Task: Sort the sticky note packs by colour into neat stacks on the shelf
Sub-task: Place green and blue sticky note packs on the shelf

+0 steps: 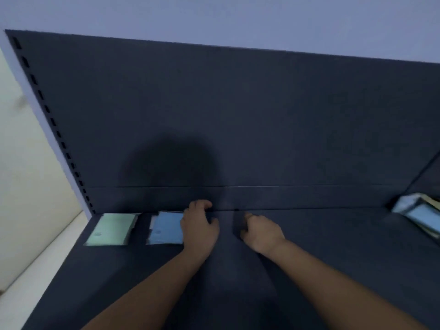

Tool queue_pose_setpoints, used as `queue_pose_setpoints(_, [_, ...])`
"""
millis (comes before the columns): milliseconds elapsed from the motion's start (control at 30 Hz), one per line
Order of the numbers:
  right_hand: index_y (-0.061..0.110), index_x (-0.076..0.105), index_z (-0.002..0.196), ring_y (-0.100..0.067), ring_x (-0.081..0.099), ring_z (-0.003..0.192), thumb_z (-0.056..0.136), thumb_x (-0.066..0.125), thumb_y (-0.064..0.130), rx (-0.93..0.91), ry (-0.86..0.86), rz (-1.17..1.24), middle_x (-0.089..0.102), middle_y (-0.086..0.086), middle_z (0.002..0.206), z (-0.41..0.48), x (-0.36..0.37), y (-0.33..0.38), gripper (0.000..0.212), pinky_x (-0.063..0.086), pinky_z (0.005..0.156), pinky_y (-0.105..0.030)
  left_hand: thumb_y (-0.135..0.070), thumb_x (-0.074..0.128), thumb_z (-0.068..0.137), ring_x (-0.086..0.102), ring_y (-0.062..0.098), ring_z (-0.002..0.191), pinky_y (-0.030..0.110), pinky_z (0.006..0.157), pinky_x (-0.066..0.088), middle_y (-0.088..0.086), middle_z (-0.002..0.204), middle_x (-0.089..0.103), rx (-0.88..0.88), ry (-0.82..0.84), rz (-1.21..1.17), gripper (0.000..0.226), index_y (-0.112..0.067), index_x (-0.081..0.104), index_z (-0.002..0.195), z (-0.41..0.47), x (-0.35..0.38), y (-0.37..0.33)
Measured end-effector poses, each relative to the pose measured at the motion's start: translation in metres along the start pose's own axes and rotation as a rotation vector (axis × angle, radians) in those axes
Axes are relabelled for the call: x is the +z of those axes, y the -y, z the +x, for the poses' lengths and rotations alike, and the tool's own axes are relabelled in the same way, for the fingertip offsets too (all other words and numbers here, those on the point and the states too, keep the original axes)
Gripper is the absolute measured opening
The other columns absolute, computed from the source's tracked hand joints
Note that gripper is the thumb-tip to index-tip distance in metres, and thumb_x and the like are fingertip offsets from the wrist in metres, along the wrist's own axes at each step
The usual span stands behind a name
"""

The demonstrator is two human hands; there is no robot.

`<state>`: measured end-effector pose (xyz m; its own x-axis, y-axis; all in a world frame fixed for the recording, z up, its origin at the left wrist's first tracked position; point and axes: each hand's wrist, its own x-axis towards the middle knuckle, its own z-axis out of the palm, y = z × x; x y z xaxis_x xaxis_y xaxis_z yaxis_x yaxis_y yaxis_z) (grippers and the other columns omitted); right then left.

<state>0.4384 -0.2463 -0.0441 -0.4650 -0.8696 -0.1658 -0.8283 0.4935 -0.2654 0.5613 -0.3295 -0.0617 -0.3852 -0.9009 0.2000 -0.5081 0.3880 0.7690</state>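
Note:
A pale green sticky note stack (pixel 110 229) lies at the shelf's far left. A blue stack (pixel 165 229) lies just right of it, with a white edge showing on its left side. My left hand (pixel 200 226) rests over the blue stack's right edge with its fingers loosely bent toward the back panel and its thumb out to the right. What it touches under the palm is hidden. My right hand (pixel 260 231) lies on the bare shelf a little to the right, fingers loosely curled, holding nothing. Mixed unsorted packs (pixel 419 213), blue and pale yellow, are heaped at the far right.
The dark blue shelf board (pixel 309 246) runs across the view, with a dark back panel (pixel 238 115) rising behind it. A slotted upright (pixel 50 115) marks the left end, with a cream wall and white ledge beyond it. The image is dim and slightly blurred.

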Motion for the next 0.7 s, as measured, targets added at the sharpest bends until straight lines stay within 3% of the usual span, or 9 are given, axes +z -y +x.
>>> queue_pose_setpoints(100, [0.009,0.051,0.119,-0.028,0.056,0.106,0.091,0.045,0.021,0.114,-0.053,0.006,0.059,-0.011,0.118,-0.031,-0.024,-0.064,0.031,0.046,0.082,-0.031,-0.003,0.056,0.081,0.053,0.017,0.107,0.037,0.099,0.039,-0.001,0.109,0.056,0.126,0.231,-0.056,0.026,-0.013,0.057,0.106,-0.017,0.043,-0.047])
queue_pose_setpoints(167, [0.009,0.053,0.117,-0.027,0.057,0.105,0.09,0.047,0.02,0.183,-0.095,0.015,0.06,-0.011,0.117,-0.059,-0.04,-0.113,0.03,0.044,0.078,-0.028,-0.007,0.057,0.084,0.051,0.014,0.11,0.033,0.102,0.038,-0.003,0.113,0.054,0.208,0.331,-0.022,0.029,-0.015,0.055,0.111,-0.032,0.078,-0.08])
queue_pose_setpoints(367, [0.01,0.052,0.091,-0.03,0.058,0.096,0.087,0.05,0.019,0.402,-0.191,0.037,0.057,-0.01,0.094,-0.164,-0.078,-0.272,0.01,0.04,0.066,-0.03,-0.017,0.056,0.086,0.046,0.01,0.116,0.025,0.099,0.028,-0.007,0.122,0.052,0.536,0.479,0.173,0.038,-0.021,0.049,0.123,-0.104,0.186,-0.197])
queue_pose_setpoints(600, [0.005,0.056,0.109,-0.024,0.058,0.091,0.089,0.049,0.018,0.601,-0.315,0.104,0.062,-0.01,0.102,-0.285,-0.099,-0.413,0.025,0.044,0.069,-0.031,-0.02,0.055,0.087,0.049,0.014,0.112,0.03,0.099,0.033,-0.005,0.117,0.054,0.729,0.641,0.189,0.031,-0.021,0.053,0.118,-0.191,0.29,-0.316])
queue_pose_setpoints(700, [0.005,0.06,0.102,-0.023,0.059,0.093,0.085,0.051,0.016,0.662,-0.36,0.157,0.064,-0.009,0.102,-0.323,-0.102,-0.452,0.023,0.043,0.069,-0.03,-0.019,0.057,0.086,0.052,0.015,0.107,0.031,0.099,0.034,-0.004,0.11,0.055,0.728,0.712,0.198,0.026,-0.02,0.055,0.112,-0.216,0.319,-0.342])
